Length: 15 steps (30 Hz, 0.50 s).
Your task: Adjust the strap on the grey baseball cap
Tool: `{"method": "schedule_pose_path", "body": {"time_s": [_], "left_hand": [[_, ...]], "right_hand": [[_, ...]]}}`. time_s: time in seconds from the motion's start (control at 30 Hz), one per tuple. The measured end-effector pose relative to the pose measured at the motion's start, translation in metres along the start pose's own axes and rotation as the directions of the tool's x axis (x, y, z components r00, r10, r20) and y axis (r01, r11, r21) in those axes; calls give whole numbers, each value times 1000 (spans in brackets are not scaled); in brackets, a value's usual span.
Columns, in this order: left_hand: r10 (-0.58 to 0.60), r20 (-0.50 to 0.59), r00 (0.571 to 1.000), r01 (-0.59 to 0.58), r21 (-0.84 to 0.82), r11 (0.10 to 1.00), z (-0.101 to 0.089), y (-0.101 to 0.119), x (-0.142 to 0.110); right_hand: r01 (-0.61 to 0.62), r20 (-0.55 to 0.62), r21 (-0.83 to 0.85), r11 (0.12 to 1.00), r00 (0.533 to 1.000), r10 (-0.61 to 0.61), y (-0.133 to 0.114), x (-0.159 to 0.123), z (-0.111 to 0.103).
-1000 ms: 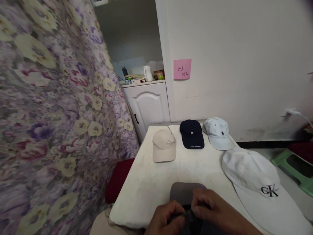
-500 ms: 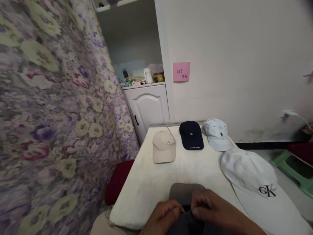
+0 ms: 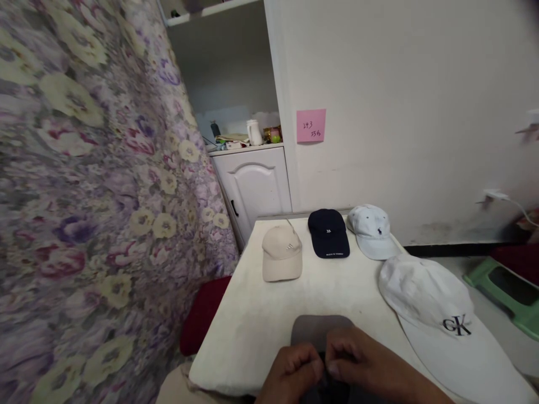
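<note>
At the near edge of the white table [image 3: 252, 320] lies a grey cap [image 3: 314, 329], brim pointing away from me. My left hand [image 3: 290, 373] and my right hand [image 3: 362, 362] meet over its rear part, fingers curled and pinching the dark fabric between them. The back of the cap is hidden under the hands. Further out lie a beige cap [image 3: 281, 253], a navy cap [image 3: 328, 233] and a pale blue cap [image 3: 370, 230] in a row. A large white cap [image 3: 438, 314] with a dark logo lies to the right of my hands.
A floral curtain [image 3: 84, 196] hangs along the left. Behind the table stand a white cabinet [image 3: 255, 182] with small items on top and a wall with a pink sticky note [image 3: 310, 125]. A green stool [image 3: 505, 292] stands on the floor at right, a red cushion [image 3: 204, 311] at left.
Both hands have drawn closer together over the back of the grey cap, fingertips now nearly touching. The view has tilted up slightly.
</note>
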State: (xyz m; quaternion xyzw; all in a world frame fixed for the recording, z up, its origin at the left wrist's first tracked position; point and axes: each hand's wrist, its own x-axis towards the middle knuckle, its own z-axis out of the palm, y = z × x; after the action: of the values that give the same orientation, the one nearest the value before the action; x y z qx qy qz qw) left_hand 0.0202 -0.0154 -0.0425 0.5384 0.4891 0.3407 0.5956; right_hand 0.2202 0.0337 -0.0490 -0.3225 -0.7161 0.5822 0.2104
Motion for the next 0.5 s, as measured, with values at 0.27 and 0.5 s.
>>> {"method": "schedule_pose_path", "body": {"time_s": [0.27,0.5], "left_hand": [[21,57,998,-26,91,996,-4,1,-2],[50,126,991,-33,-132,991,-9,5,-3]], "right_hand": [[-9,14,38,999,1000,9,1,2,-1],[52,72,202,978,995,-68,5,1,-9]]}}
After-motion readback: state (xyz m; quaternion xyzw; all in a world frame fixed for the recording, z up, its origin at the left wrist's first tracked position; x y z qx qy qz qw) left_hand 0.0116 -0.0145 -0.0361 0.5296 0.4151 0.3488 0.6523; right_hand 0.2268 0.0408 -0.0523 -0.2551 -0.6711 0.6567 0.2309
